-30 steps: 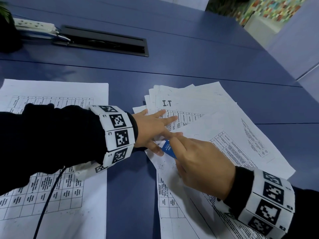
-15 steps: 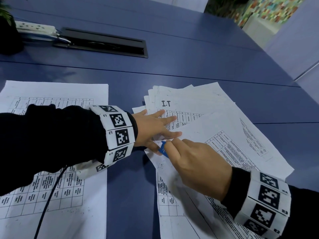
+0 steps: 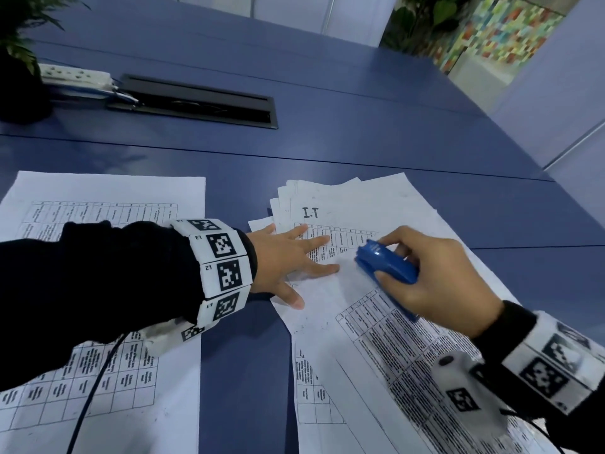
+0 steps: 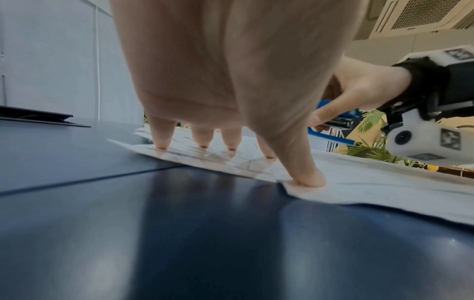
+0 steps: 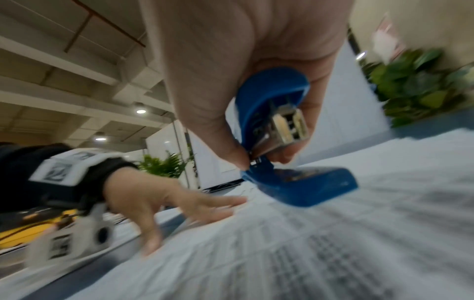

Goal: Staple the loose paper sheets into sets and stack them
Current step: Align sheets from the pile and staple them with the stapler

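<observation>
A fanned pile of loose printed sheets (image 3: 376, 204) lies right of centre on the blue table (image 3: 327, 149). My left hand (image 3: 288, 257) lies flat on the pile's near-left corner, fingers spread and straight, fingertips (image 4: 161, 145) pressing the paper (image 4: 359, 174). My right hand (image 3: 435, 273) grips a blue stapler (image 3: 386, 262) and holds it lifted just above the sheets, right of the left hand. In the right wrist view the stapler (image 5: 295, 182) hangs with its mouth gaping, base near the paper (image 5: 333, 253). A separate sheet set (image 3: 98, 198) lies at the left under my left forearm.
A black cable hatch (image 3: 196, 101) is set into the table at the back left, with a white power strip (image 3: 75, 75) and a dark plant pot (image 3: 19, 90) beside it. A black cable (image 3: 88, 398) runs from my left wrist over the left sheets.
My right hand has lifted the stapler off the pile's corner and drawn it to the right, away from the left hand. The left hand stays flat on the sheets.
</observation>
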A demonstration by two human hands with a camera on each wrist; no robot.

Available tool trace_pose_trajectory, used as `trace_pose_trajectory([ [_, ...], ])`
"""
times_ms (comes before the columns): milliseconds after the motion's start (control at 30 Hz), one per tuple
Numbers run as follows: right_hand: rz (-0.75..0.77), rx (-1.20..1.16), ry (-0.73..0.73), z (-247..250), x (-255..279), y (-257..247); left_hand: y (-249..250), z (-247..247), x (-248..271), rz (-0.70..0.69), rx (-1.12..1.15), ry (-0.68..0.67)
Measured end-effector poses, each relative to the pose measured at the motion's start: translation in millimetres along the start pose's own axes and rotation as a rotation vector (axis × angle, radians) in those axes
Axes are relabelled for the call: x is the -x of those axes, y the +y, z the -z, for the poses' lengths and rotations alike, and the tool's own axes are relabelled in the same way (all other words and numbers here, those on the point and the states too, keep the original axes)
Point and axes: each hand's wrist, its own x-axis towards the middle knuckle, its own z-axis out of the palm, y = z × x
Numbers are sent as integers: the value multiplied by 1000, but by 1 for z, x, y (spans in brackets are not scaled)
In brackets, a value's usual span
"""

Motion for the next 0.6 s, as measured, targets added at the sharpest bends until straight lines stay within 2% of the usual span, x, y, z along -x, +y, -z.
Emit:
trace_pose_trajectory([
  [167, -187, 74, 39, 11, -9, 35, -1, -1, 0, 3, 20, -11],
  [400, -172, 220, -83, -1, -17, 38, 1, 0, 3, 0, 3, -8],
  [433, -130, 284, -69, 0, -18, 35, 2, 0, 3, 2, -2, -7],
  [533, 175, 420, 53, -5, -16, 21, 1, -1, 4, 10, -21, 4],
  [600, 298, 489, 53, -12, -14, 15, 1, -2, 5, 20, -15, 13],
])
